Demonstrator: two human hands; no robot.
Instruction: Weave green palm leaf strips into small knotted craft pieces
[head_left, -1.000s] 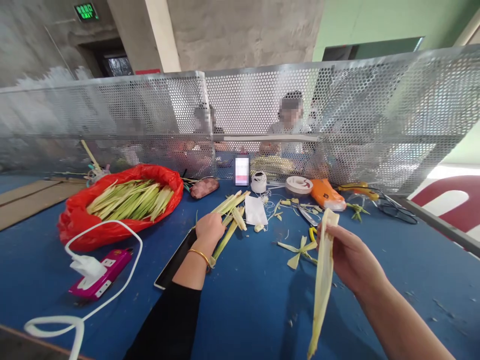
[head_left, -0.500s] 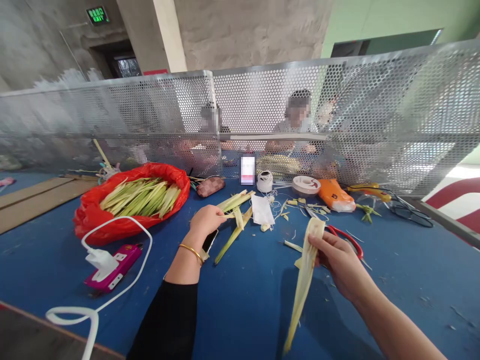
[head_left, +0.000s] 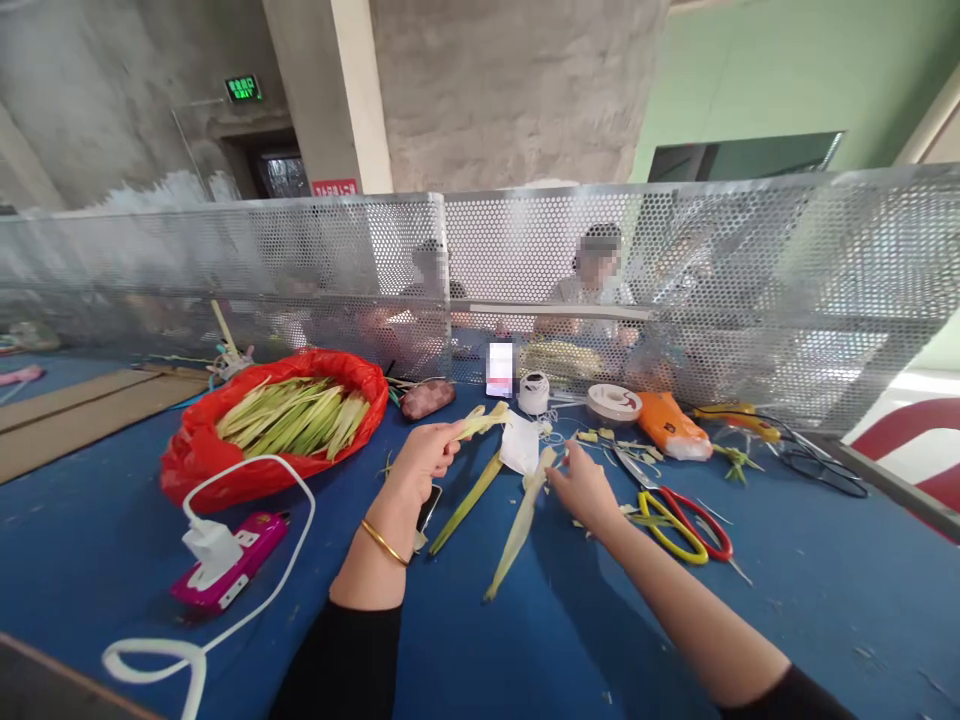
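My left hand [head_left: 429, 458] pinches a bundle of pale corn husk strips [head_left: 484, 423] at its left end, above the blue table. My right hand [head_left: 589, 490] is beside the upper end of a wide, pale corn husk [head_left: 523, 520], which slants down toward me. Its thumb is at the husk's edge and its index finger stands apart from the thumb. Between the hands lies a greener husk strip [head_left: 466, 505]. A white paper piece [head_left: 520, 445] lies just behind. Under my left wrist, a dark phone [head_left: 429, 508] is partly hidden.
A red bag [head_left: 184, 462] of husks stands left, behind a purple power strip [head_left: 229, 565] with a white cable. Scissors [head_left: 682, 525] with red and yellow handles lie right. String [head_left: 534, 393], tape [head_left: 615, 402] and an orange packet [head_left: 673, 425] line the perforated metal screen [head_left: 517, 235]; people sit beyond.
My right hand has moved left with the wide husk, which now lies near the middle, uncovering the scissors. My left hand has lifted its husk bundle slightly from the strips. The camera view has tilted up.
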